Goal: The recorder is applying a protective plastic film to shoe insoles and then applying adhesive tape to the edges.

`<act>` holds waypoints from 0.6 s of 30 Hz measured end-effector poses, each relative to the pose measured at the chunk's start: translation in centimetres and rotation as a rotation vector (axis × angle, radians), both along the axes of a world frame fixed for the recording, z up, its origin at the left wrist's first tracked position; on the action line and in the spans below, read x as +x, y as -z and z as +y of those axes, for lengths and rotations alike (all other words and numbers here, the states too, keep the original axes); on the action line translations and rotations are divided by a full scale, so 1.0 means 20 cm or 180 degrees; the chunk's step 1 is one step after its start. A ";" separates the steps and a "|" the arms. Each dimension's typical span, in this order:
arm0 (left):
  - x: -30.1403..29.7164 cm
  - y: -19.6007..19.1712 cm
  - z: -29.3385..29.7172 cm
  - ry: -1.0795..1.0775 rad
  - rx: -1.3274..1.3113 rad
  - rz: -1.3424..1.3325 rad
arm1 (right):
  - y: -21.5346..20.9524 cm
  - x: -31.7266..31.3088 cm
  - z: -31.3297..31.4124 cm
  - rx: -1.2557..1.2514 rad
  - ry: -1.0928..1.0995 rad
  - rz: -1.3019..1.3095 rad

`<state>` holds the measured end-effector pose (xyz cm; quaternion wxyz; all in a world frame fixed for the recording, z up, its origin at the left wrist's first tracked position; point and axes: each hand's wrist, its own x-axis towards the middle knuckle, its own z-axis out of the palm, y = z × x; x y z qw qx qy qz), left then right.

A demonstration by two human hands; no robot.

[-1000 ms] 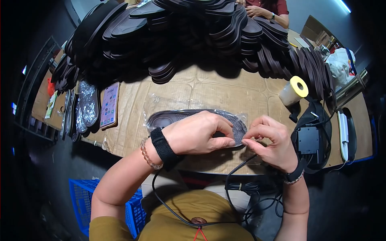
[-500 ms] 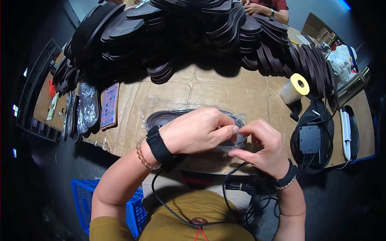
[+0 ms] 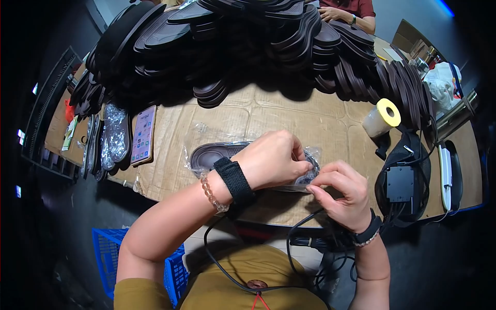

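Note:
A dark shoe sole (image 3: 211, 154) lies sideways on the cardboard-covered table in front of me, inside a clear plastic bag (image 3: 193, 135). My left hand (image 3: 274, 160) reaches across the sole, its thumb and fingers closed on the plastic near the sole's right end. My right hand (image 3: 345, 195) is beside that end, thumb and forefinger pinched together at the bag's edge. The middle of the sole is hidden under my left hand.
Large heaps of dark soles (image 3: 232, 46) fill the back. Wrapped soles (image 3: 114, 135) and a phone (image 3: 143, 135) lie left. To the right are a tape roll (image 3: 380, 118), a black pouch with a box (image 3: 401, 185) and cables. A blue crate (image 3: 108, 258) stands below left. Another person's hand (image 3: 330, 13) shows behind.
My left hand has shifted right along the sole, uncovering more of its left end. My right thumb and forefinger, apart before, have come together at the bag's edge.

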<state>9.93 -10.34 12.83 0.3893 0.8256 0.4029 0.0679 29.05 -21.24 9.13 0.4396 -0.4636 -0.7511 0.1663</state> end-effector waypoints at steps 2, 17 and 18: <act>0.01 0.01 0.01 -0.0011 -0.0143 -0.0105 | 0.00 0.01 -0.01 -0.0086 0.0198 -0.0086; -0.08 0.03 0.00 0.0159 -0.0286 -0.0244 | -0.01 0.00 0.01 -0.0273 0.0292 -0.0198; -0.09 0.05 0.00 0.0198 -0.0340 -0.0392 | -0.01 -0.01 0.00 -0.0272 0.0282 -0.0196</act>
